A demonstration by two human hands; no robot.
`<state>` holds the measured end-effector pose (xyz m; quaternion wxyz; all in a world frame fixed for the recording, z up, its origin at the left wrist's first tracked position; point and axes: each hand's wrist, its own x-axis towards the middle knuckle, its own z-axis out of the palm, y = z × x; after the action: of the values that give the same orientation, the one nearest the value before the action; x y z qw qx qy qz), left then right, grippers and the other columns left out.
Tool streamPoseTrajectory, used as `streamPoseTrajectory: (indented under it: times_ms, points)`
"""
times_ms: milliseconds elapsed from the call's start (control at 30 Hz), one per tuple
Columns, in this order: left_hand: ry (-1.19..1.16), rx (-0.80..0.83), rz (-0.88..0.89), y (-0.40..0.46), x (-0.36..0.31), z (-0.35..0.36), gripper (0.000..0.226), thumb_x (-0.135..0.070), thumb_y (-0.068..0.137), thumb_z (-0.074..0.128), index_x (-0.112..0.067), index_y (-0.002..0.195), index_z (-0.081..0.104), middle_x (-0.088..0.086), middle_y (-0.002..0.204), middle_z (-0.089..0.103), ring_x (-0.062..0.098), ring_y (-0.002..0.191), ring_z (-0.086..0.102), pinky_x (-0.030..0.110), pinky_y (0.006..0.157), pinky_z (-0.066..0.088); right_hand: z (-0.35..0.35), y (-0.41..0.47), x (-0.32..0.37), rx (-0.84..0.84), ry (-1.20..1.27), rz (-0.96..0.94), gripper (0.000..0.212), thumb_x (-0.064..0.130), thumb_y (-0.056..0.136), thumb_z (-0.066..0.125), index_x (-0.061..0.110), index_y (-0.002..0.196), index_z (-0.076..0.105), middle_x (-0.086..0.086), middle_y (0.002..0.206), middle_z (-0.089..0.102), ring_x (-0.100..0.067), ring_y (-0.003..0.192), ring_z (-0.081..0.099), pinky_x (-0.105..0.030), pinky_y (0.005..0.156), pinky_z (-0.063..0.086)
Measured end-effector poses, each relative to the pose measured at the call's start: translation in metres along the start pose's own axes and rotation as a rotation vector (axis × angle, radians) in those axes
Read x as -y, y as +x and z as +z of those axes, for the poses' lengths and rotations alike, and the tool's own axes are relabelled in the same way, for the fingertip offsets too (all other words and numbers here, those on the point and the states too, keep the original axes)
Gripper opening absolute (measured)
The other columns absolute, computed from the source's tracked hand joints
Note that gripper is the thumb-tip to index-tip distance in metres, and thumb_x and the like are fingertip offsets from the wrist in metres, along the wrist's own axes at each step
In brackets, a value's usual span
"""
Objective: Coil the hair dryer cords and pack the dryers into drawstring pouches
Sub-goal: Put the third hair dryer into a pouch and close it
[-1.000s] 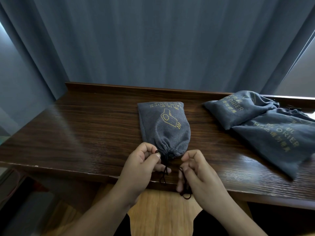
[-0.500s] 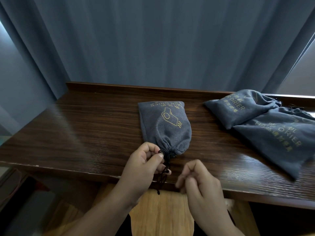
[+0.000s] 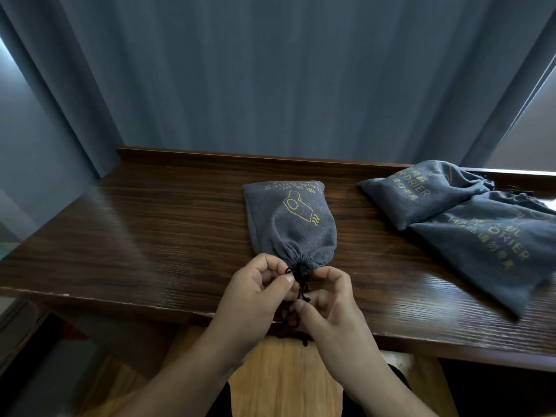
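Observation:
A grey drawstring pouch with a gold hair-dryer print lies on the dark wooden table, bulging, its gathered mouth toward me. The dryer itself is hidden inside. The black drawstring hangs from the mouth over the table's front edge. My left hand pinches the cord right at the gathered mouth. My right hand pinches the cord a little lower, thumb and fingers curled round it. Both hands sit close together at the near edge.
Two more grey pouches, one at the back right and one larger overlapping it, lie on the table's right side. A blue-grey curtain hangs behind the table. A wooden stool seat shows below the front edge.
My right hand let the cord go and dropped below the edge, then came back up and took the drawstring next to my left hand. The left hand stayed at the pouch mouth.

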<state>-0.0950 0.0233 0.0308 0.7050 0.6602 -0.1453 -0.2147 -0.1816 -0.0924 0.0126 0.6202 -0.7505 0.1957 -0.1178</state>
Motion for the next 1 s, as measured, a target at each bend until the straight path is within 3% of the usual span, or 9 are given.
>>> streamPoseTrajectory:
  times_ms: [133, 267, 367, 433, 533, 667, 800, 900, 1000]
  points:
    - [0.151, -0.071, 0.109, 0.004, 0.002, -0.003, 0.012, 0.004, 0.092, 0.060, -0.006, 0.086, 0.061, 0.011, 0.075, 0.070, 0.014, 0.074, 0.069, 0.026, 0.073, 0.055, -0.008, 0.003, -0.004, 0.009, -0.060, -0.064, 0.027, 0.000, 0.100, 0.043, 0.026, 0.109, 0.045, 0.007, 0.066, 0.061, -0.006, 0.058, 0.055, -0.029, 0.061, 0.049]
    - [0.251, -0.153, 0.150, 0.010, 0.004, -0.011, 0.015, 0.005, 0.089, 0.061, -0.009, 0.082, 0.062, 0.001, 0.063, 0.063, 0.012, 0.062, 0.061, 0.028, 0.066, 0.051, -0.030, 0.014, -0.009, -0.020, -0.515, -0.347, 0.017, 0.020, 0.099, 0.058, 0.035, 0.106, 0.054, 0.019, 0.077, 0.063, 0.003, 0.078, 0.060, -0.012, 0.069, 0.044]
    - [0.244, -0.179, 0.143, 0.012, 0.006, -0.014, 0.015, 0.005, 0.089, 0.061, -0.008, 0.082, 0.062, -0.001, 0.061, 0.063, 0.013, 0.063, 0.060, 0.028, 0.063, 0.052, -0.042, 0.025, -0.014, -0.017, -0.716, -0.500, 0.004, 0.028, 0.095, 0.066, 0.029, 0.093, 0.070, 0.026, 0.074, 0.050, 0.011, 0.069, 0.053, 0.000, 0.067, 0.036]
    - [0.204, -0.189, 0.117, 0.012, 0.006, -0.014, 0.014, 0.004, 0.089, 0.062, -0.007, 0.081, 0.063, 0.000, 0.061, 0.063, 0.011, 0.062, 0.059, 0.023, 0.059, 0.051, -0.048, 0.030, -0.014, -0.023, -0.776, -0.553, 0.012, 0.035, 0.094, 0.061, 0.029, 0.091, 0.070, 0.023, 0.075, 0.048, 0.008, 0.066, 0.051, -0.002, 0.066, 0.036]
    - [0.200, -0.215, 0.113, 0.014, 0.007, -0.017, 0.007, -0.010, 0.078, 0.070, -0.013, 0.074, 0.064, 0.002, 0.060, 0.061, 0.014, 0.059, 0.055, 0.031, 0.059, 0.046, -0.053, 0.030, -0.008, -0.043, -0.806, -0.601, 0.011, 0.033, 0.096, 0.056, 0.030, 0.089, 0.065, 0.016, 0.078, 0.051, -0.001, 0.068, 0.054, -0.012, 0.064, 0.041]
    - [0.286, -0.205, 0.143, 0.016, 0.006, -0.019, 0.007, -0.017, 0.068, 0.066, -0.019, 0.070, 0.060, 0.006, 0.066, 0.064, 0.015, 0.060, 0.053, 0.031, 0.057, 0.042, -0.057, 0.032, -0.005, -0.048, -0.806, -0.617, 0.011, 0.032, 0.097, 0.054, 0.031, 0.091, 0.063, 0.015, 0.080, 0.052, -0.002, 0.071, 0.054, -0.014, 0.066, 0.042]
    - [0.249, -0.140, 0.175, 0.015, 0.004, -0.015, 0.027, 0.013, 0.082, 0.062, -0.012, 0.075, 0.054, 0.003, 0.082, 0.074, 0.009, 0.073, 0.067, 0.019, 0.067, 0.049, -0.056, 0.036, -0.005, -0.031, -0.721, -0.528, 0.014, 0.038, 0.098, 0.048, 0.033, 0.090, 0.057, 0.014, 0.085, 0.053, -0.004, 0.078, 0.057, -0.019, 0.071, 0.043]
    - [0.187, -0.126, 0.158, 0.017, 0.004, -0.015, 0.026, 0.010, 0.087, 0.060, -0.013, 0.077, 0.056, 0.007, 0.077, 0.074, 0.013, 0.067, 0.065, 0.028, 0.063, 0.049, -0.052, 0.033, -0.002, -0.015, -0.450, -0.411, 0.023, 0.019, 0.098, 0.054, 0.030, 0.080, 0.061, 0.009, 0.082, 0.061, -0.007, 0.076, 0.058, -0.016, 0.070, 0.043]
    - [0.099, -0.137, 0.153, 0.017, 0.007, -0.013, 0.025, 0.010, 0.091, 0.053, -0.012, 0.078, 0.053, 0.008, 0.074, 0.071, 0.018, 0.064, 0.062, 0.030, 0.060, 0.048, -0.044, 0.028, 0.003, 0.095, -0.156, -0.248, 0.026, 0.018, 0.095, 0.046, 0.023, 0.073, 0.059, -0.005, 0.076, 0.066, -0.016, 0.070, 0.060, -0.029, 0.068, 0.050]
